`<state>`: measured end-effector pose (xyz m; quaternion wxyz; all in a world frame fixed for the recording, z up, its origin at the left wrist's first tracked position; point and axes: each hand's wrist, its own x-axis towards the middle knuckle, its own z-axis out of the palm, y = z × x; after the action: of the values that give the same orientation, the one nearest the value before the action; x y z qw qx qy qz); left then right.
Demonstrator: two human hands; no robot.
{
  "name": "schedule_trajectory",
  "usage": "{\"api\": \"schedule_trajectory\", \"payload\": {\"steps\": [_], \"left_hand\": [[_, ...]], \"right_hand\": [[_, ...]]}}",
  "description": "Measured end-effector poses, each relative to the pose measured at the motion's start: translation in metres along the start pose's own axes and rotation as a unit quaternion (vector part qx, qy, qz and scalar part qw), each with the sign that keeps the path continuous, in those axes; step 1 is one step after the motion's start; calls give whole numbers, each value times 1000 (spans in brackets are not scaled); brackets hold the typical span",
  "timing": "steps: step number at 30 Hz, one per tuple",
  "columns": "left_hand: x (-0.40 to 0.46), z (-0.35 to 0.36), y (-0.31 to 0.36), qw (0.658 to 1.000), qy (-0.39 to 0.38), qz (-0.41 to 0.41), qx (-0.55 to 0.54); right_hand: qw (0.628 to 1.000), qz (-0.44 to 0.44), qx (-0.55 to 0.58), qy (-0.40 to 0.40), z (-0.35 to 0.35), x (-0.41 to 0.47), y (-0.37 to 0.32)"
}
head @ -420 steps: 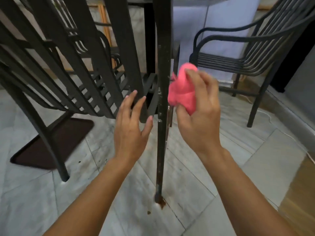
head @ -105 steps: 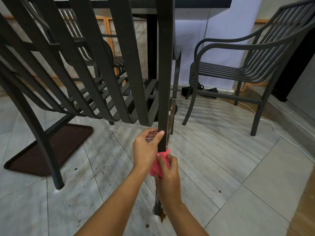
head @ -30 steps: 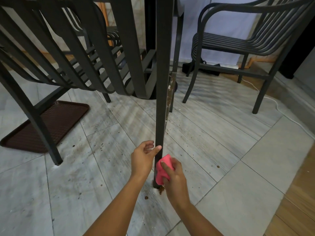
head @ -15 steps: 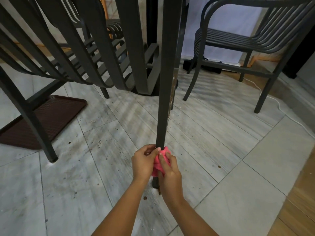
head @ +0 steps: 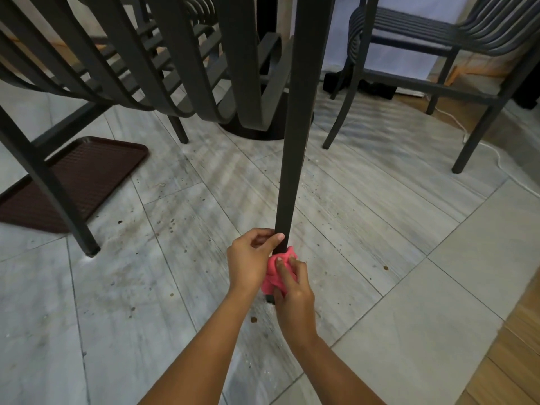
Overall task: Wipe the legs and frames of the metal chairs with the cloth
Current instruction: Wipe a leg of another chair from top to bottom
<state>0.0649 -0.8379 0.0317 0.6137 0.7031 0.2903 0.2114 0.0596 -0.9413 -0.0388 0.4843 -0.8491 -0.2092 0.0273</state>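
Note:
A dark metal chair leg [head: 292, 171] runs down the middle of the view to the tiled floor. A pink cloth [head: 274, 273] is wrapped round its lowest part, just above the foot. My right hand [head: 290, 290] grips the cloth against the leg from the near side. My left hand [head: 249, 260] holds the leg from the left, thumb on the metal right above the cloth. The chair's slatted seat and back [head: 163, 68] fill the upper left. A second metal chair [head: 438, 54] stands at the upper right.
A brown tray-like mat [head: 76, 179] lies on the floor at left, behind another leg [head: 55, 200] of the near chair. A round table base [head: 257, 130] sits behind the leg. A white cable [head: 496, 162] trails at right. Brown spots speckle the tiles.
Both hands stay low on the leg with the cloth; my left hand has closed in beside the right since a second ago. The camera has leaned in closer.

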Motion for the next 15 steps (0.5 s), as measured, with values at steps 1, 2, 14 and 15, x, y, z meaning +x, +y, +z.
{"api": "schedule_trajectory", "payload": {"steps": [1,2,14,15], "left_hand": [[0,0,-1,1000,2,1,3],[1,1,-1,1000,3,1,6],[-6,2,3,1000,-2,12,19],[-7,2,3,1000,-7,13,17]], "right_hand": [[1000,4,-11,-6,1,-1,2],[1000,8,-19,-6,1,-1,2],[998,2,-58,-9,0,-6,2],[998,-7,-65,-11,-2,-6,3]]}}
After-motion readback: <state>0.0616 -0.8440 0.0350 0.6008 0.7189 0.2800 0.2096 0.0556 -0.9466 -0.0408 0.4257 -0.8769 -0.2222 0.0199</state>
